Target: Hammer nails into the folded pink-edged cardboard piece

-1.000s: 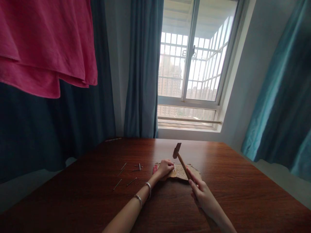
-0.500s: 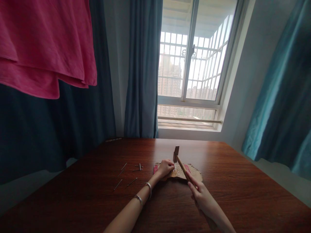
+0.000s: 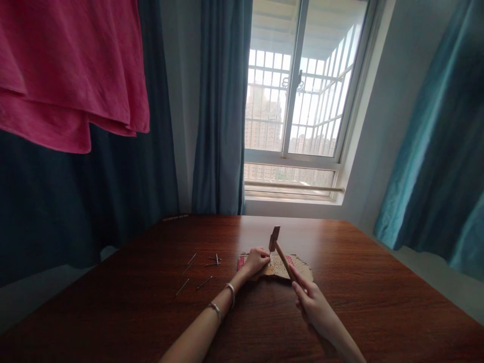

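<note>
My right hand (image 3: pixel 309 297) is closed around the wooden handle of a hammer (image 3: pixel 283 259). The hammer's head points up and sits just above my left fingertips. My left hand (image 3: pixel 257 259) is pinched around what looks like a nail (image 3: pixel 269 254), upright and mostly hidden by the fingers and the hammer head. Beneath both lies a piece of cardboard (image 3: pixel 302 268), torn-edged, patterned with pink and dotted with many small holes. The left hand rests on its left part.
Several loose long nails (image 3: pixel 204 283) lie on the brown wooden table (image 3: pixel 132 312), left of the cardboard. A barred window (image 3: pixel 295 101) and blue curtains (image 3: pixel 221 111) stand behind it. A pink cloth (image 3: pixel 71 75) hangs at the upper left.
The hammer head has tilted and risen very slightly. Both hands keep their grip and place, and the whole view has shifted a little.
</note>
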`<state>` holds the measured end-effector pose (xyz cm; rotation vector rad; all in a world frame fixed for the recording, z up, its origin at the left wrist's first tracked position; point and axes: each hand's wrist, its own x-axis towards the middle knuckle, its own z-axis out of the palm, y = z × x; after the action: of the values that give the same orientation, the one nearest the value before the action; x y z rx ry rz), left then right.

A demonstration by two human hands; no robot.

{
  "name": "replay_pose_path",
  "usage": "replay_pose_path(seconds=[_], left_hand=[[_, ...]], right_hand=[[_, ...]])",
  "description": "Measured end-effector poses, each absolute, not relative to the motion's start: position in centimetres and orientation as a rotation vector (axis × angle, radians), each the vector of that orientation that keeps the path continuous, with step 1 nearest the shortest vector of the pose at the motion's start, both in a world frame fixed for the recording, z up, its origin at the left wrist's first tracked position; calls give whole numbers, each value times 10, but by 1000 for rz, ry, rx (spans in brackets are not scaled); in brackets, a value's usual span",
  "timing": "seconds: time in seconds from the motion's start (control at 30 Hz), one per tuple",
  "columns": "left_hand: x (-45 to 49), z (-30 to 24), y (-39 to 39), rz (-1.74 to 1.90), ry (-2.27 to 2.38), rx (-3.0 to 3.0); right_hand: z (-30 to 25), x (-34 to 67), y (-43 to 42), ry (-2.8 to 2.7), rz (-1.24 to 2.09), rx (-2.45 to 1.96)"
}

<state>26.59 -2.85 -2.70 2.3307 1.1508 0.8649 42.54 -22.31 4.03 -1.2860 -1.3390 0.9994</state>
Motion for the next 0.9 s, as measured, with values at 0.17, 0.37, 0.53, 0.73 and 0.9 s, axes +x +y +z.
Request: replay_pose_path(seconds=[0.17,0.37,0.53,0.73,0.9], left_hand=[[267,-26,-30,835,1189,2301],[267,-25,-31,836,1184,2302],[267,-21,-34,842,1176,2284],[268,-17,-36,825,1215,2284],[268,-18,-36,832,1205,2271]], right_hand=[[50,423,-223,-1365,986,-1272],[54,422,-224,-1372,950,-1250],[55,422,-223,-1394,989,-1273],[60,421,-225,-1433,847,-1242],[55,422,-224,-1410,1022,-1272]])
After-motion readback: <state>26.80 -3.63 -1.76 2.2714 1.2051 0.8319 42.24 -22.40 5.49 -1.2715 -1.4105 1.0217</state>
